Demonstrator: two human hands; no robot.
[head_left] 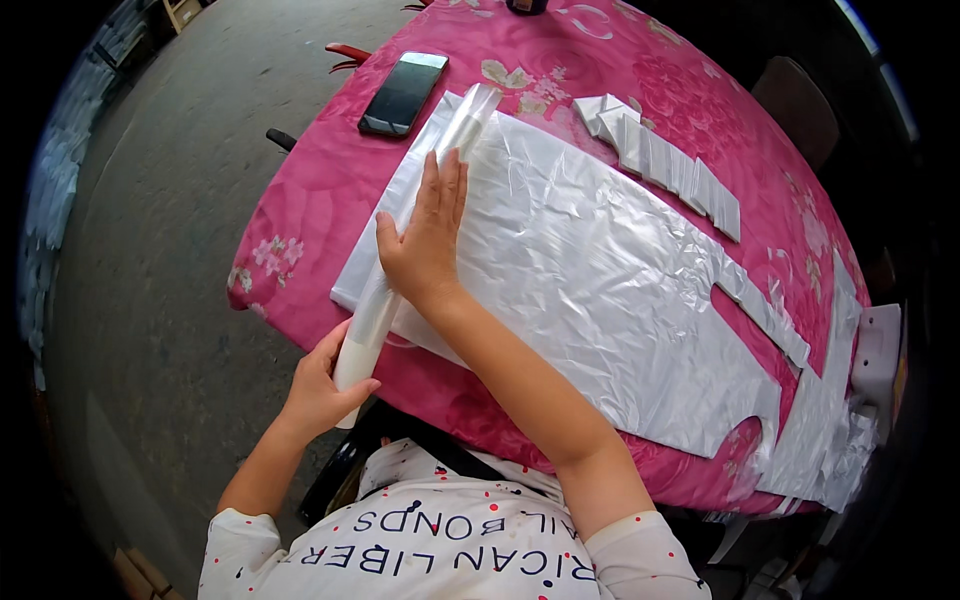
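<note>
A stack of whitish, thin plastic carrier bags [560, 260] lies flat across the table, its cut-out handles toward the right. Along the stack's left edge runs a long, narrow roll of clear-white plastic [374, 312], slanting from upper right to lower left. My left hand [325, 385] grips the roll's near end, thumb on one side and fingers on the other, where it sticks out past the table edge. Higher up, my right hand [425, 235] rests flat on the roll with its fingers stretched out. The part of the roll beneath that palm is hidden.
A dark phone [404, 95] lies at the table's upper left. Several small folded plastic packets [665, 165] form a row beyond the bags. More loose plastic [820, 420] hangs at the right edge, beside a pale plastic object [877, 350]. A pink flowered cloth [300, 220] covers the table.
</note>
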